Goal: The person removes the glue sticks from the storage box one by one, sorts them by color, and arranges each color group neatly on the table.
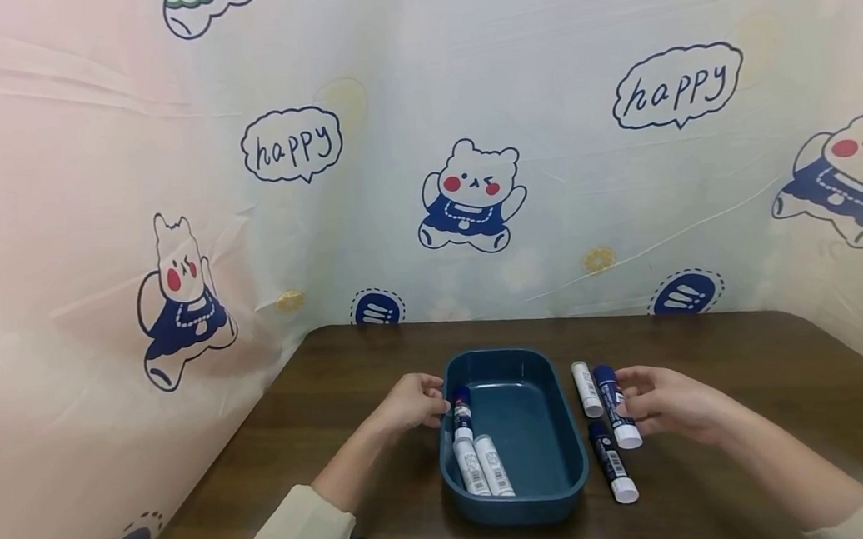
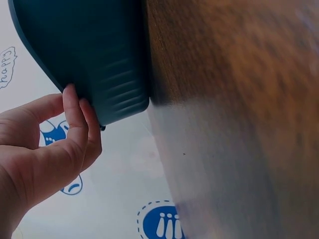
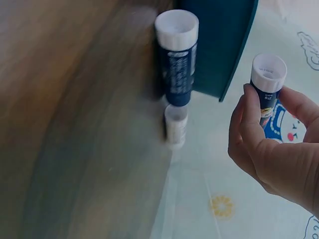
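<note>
My left hand point(image 1: 413, 403) pinches the left rim of a dark teal plastic bin point(image 1: 525, 511), thumb and fingertips at its edge in the left wrist view. Inside, along the left side, lie a blue-capped glue stick point(image 1: 462, 415) and two white glue sticks point(image 1: 494, 465). To the right of the bin, my right hand point(image 1: 662, 404) holds another blue-capped glue stick point(image 1: 609, 391) between thumb and fingers. Its white end point(image 3: 269, 74) shows above the fingertips in the right wrist view, raised off the table.
Between the bin and my right hand, a white glue stick point(image 1: 587, 390) and a blue-and-white glue stick point(image 1: 612, 461) lie on the brown wooden table point(image 1: 377, 353). Behind the table hangs a pale cloth point(image 1: 577, 201) printed with cartoon bears.
</note>
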The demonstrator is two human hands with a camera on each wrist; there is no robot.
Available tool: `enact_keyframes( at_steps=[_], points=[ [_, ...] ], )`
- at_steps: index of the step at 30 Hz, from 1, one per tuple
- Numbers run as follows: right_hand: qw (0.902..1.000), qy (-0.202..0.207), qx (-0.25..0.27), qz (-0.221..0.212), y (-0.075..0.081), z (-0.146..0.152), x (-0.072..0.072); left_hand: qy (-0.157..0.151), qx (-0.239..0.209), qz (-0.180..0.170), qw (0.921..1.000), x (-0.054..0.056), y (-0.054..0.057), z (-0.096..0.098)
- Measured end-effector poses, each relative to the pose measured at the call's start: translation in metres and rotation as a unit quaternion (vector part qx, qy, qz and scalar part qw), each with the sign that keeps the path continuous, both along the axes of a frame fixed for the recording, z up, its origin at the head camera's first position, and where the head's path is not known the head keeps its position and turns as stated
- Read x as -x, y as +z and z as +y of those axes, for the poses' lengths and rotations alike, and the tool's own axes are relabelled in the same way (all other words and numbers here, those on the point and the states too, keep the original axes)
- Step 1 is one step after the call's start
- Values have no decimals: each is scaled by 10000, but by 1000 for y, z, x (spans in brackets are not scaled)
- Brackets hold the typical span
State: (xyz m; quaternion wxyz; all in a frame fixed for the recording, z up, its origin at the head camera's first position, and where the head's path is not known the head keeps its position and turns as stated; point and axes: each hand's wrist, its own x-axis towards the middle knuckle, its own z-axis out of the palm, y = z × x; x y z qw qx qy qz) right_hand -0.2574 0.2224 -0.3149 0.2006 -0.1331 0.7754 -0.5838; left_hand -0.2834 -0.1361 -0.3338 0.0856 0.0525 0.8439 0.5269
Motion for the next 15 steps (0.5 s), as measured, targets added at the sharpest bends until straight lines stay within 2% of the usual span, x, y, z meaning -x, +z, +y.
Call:
enact_keyframes(
  at_steps=[15],
  points=[
    [9988,-43,-281,-388,-11,16,-2,53,67,3,10000,1,0,1]
  ],
)
